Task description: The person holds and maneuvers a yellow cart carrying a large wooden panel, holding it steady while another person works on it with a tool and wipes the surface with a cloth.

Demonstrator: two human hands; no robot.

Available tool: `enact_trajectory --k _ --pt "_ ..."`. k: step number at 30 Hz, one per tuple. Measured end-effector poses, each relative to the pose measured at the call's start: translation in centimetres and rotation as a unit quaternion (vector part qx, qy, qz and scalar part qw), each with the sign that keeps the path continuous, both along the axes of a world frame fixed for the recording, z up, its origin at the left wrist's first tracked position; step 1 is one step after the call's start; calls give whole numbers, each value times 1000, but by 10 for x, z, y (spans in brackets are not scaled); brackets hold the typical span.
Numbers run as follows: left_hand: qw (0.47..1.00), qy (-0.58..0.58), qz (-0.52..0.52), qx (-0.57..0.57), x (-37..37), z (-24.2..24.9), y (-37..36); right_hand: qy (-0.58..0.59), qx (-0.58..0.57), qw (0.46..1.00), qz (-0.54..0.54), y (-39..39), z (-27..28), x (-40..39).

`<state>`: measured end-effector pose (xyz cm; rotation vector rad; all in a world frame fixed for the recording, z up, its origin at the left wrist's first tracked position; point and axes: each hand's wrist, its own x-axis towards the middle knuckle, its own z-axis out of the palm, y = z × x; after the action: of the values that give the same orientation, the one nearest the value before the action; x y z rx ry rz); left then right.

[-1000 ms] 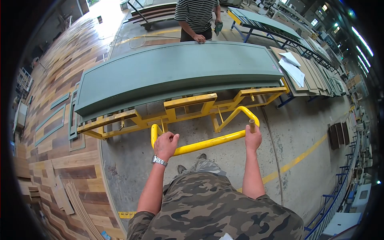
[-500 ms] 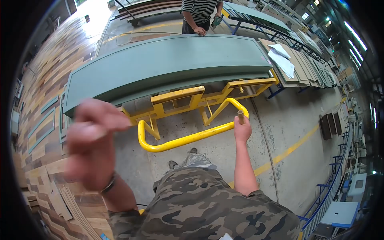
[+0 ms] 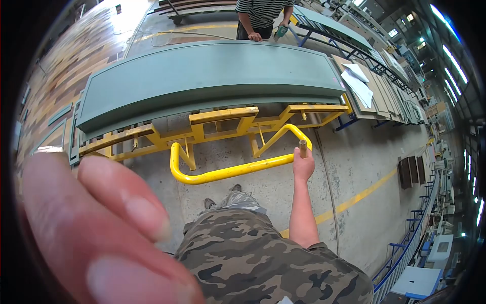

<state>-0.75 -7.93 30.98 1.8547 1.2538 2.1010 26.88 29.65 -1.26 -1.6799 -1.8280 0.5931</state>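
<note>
My left hand (image 3: 101,228) is raised very close to the camera, large and a little blurred at the lower left. Its fingers are bent with gaps between them, and nothing shows in them. A short brownish rod end (image 3: 303,146) sticks up out of my right hand (image 3: 304,166), which is closed around it; the rest of the rod is hidden. This hand is right at the corner of a yellow tubular bar (image 3: 238,172), part of a yellow frame cart (image 3: 223,115). On the cart lies a long grey-green panel box (image 3: 212,66).
Across the panel a person in a striped shirt (image 3: 263,12) rests one hand on its far edge and holds a green power tool (image 3: 281,31). Stacked boards with white paper (image 3: 357,86) stand at right. Dark brown pieces (image 3: 411,170) rest on the floor.
My left hand has come up much closer to the camera. My right hand stays at the bar's corner with the rod. The view has shifted slightly.
</note>
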Motion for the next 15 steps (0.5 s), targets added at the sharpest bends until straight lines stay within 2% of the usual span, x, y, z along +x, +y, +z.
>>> enact_trajectory --k 6,10,15 --pt "999 31 17 36 -15 -4 9 14 60 998 9 5 -13 2" --pt "989 83 71 98 -30 7 16 32 92 995 21 8 -19 2" --pt "985 108 112 73 -39 17 -12 43 50 998 15 5 -9 -4"
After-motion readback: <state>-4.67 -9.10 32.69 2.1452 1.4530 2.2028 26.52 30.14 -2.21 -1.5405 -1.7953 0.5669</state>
